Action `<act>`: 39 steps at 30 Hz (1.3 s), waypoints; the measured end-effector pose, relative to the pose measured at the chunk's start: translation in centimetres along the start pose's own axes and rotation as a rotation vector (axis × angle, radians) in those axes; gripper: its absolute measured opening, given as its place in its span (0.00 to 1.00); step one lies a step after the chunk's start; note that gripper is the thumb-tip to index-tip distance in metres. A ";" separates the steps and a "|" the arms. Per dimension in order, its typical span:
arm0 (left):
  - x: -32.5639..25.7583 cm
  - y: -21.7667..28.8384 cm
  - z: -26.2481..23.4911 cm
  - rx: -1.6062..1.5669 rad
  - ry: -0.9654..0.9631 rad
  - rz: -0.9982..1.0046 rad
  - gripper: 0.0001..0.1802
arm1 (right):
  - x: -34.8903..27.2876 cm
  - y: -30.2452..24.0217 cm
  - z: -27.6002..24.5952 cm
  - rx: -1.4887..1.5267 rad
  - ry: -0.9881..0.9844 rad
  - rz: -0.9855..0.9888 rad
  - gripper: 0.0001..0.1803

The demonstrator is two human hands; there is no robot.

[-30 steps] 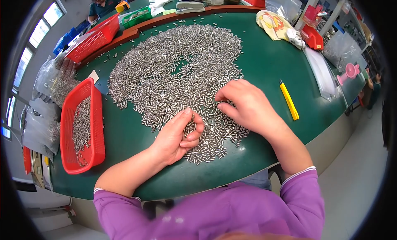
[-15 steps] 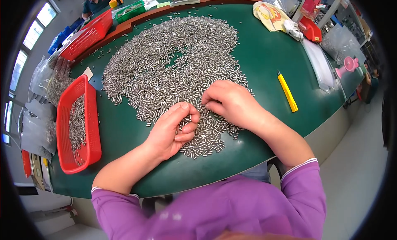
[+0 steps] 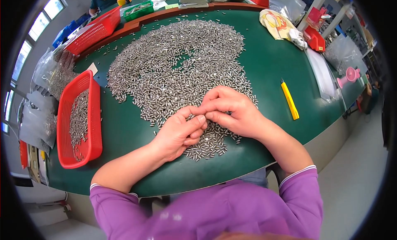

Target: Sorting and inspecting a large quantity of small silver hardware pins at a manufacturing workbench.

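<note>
A broad heap of small silvery metal pins [image 3: 182, 70] is spread over the green table [image 3: 264, 66]. Above the heap's near part, my left hand [image 3: 180, 132] is closed, its thumb and forefinger pressed together and the other fingers curled in. My right hand [image 3: 231, 111] meets it, thumb and forefinger pinched at the left fingertips. Whatever lies between the fingers is hidden or too small to make out. Left of my left forearm stands a long red plastic basket [image 3: 96, 128] holding more of the same pins.
A yellow cutter knife [image 3: 289, 101] lies to the right. Clear plastic bags of metal parts [image 3: 39, 120] stand at the far left. Behind a brown wooden ledge [image 3: 165, 12] are another red basket [image 3: 93, 33] and a green tray [image 3: 138, 11]. A person [image 3: 103, 1] sits beyond.
My hands have come together, and the fingertips of both now touch. The left thumb and forefinger have closed into a pinch. The whole view has shifted slightly.
</note>
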State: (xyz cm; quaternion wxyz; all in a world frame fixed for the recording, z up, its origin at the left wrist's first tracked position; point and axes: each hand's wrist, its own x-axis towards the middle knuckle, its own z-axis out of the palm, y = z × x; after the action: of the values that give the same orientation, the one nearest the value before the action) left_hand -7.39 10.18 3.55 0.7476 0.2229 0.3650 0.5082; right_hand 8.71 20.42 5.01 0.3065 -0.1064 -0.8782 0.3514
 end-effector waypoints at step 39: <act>-0.1 0.3 -0.1 -0.082 0.007 -0.002 0.08 | -0.5 1.5 1.0 -0.423 -0.083 -0.017 0.06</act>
State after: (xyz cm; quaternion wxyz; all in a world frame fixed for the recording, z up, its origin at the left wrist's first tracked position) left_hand -7.69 10.21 3.76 0.7554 0.1898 0.3468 0.5226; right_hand 8.49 20.80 3.17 0.2436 -0.1466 -0.9452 0.1607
